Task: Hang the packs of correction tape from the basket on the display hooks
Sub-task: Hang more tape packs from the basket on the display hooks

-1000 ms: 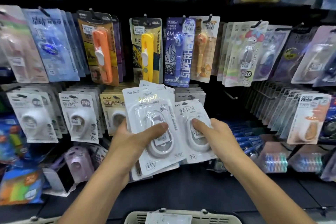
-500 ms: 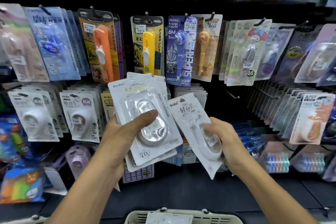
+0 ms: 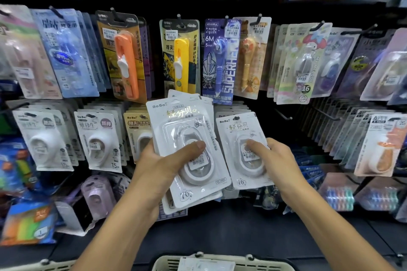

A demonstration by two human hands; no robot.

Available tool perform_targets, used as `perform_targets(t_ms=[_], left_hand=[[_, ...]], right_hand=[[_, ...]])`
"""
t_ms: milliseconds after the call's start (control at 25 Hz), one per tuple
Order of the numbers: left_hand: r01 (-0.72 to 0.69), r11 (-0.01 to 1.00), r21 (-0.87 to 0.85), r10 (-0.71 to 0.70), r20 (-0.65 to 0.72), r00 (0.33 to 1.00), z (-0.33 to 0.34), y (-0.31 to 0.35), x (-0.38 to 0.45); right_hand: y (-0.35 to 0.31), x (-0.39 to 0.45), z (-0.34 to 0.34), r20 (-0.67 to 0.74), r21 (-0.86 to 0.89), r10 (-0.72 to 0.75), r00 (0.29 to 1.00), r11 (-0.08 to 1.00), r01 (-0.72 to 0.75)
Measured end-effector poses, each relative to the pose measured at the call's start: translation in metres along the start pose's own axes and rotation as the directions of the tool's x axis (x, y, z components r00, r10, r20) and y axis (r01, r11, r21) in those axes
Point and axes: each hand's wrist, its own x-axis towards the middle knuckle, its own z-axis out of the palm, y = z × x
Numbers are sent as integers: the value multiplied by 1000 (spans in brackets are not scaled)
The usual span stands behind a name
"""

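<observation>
My left hand (image 3: 160, 167) grips a fanned stack of white correction tape packs (image 3: 176, 121), thumb pressed on the blister of the front one. My right hand (image 3: 273, 160) holds a single white correction tape pack (image 3: 236, 136) upright just right of the stack, thumb on its blister. This single pack sits in front of a row of matching white packs (image 3: 231, 112) on the display hook behind; the hook itself is hidden. The cream basket (image 3: 167, 263) shows at the bottom edge with one pack (image 3: 204, 264) lying inside.
The black display wall is packed with hanging stationery: an orange pack (image 3: 125, 59), a yellow pack (image 3: 180, 59), a purple pack (image 3: 220, 61). White packs (image 3: 97, 141) hang at left. A bare hook (image 3: 284, 114) juts out right of my hands.
My right hand has turned its single pack from tilted back to upright and raised it toward the row of matching packs. My left hand's stack has shifted slightly right.
</observation>
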Motion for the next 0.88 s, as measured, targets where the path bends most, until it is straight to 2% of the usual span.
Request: perform_targets(t_ms=[80,120,160,200,240,280,320,360,400,440,560,600,680,760,880], left_hand=[[-1,1000,-9,1,15,1000,3,-3,1],[5,1000,-14,-4,16,1000,4,-3,1],[7,1000,-13,-7,13,1000,6,-4,2],[7,1000,-3,-7,5,1000,6,-5,2],[2,1000,17,-2,-2,1000,7,-5,3],[-1,1000,30,1,-3,1000,8,-5,3],[-1,1000,28,1,0,1000,11,-6,2],[1,1000,14,-1,10,1000,13,-6,2],[9,1000,-7,-9,30,1000,16,-7,2],[28,999,-32,-26,58,998,18,-7,1],[107,991,-81,-97,108,989,20,-8,-3],[121,990,-74,-114,98,989,20,-8,-3],[116,993,-31,-115,27,993,19,-9,-4],[90,996,6,-89,-86,992,14,-9,-1],[49,999,-13,-50,-171,984,6,-7,4]], right_hand=[[4,2,3,-42,-68,55,998,996,-58],[4,2,4,-120,-171,39,992,984,-59],[1,-1,5,-213,-270,-36,976,963,-23],[-4,-4,6,-257,-289,-145,955,955,67],[-9,-8,8,-224,-205,-212,951,964,167],[-15,-14,14,-98,-54,-215,972,976,210],[-20,-23,22,82,53,-186,979,982,182],[-22,-30,30,241,78,-151,959,988,136],[-21,-36,38,341,72,-122,932,992,103],[-19,-39,42,368,116,-114,923,990,76],[-22,-41,33,237,393,-2,971,915,-94],[-22,-39,27,196,429,61,979,892,-141],[-20,-33,15,88,335,151,985,927,-172],[-12,-29,5,-56,178,176,983,970,-163],[-6,-32,5,-56,109,152,987,983,-146]])
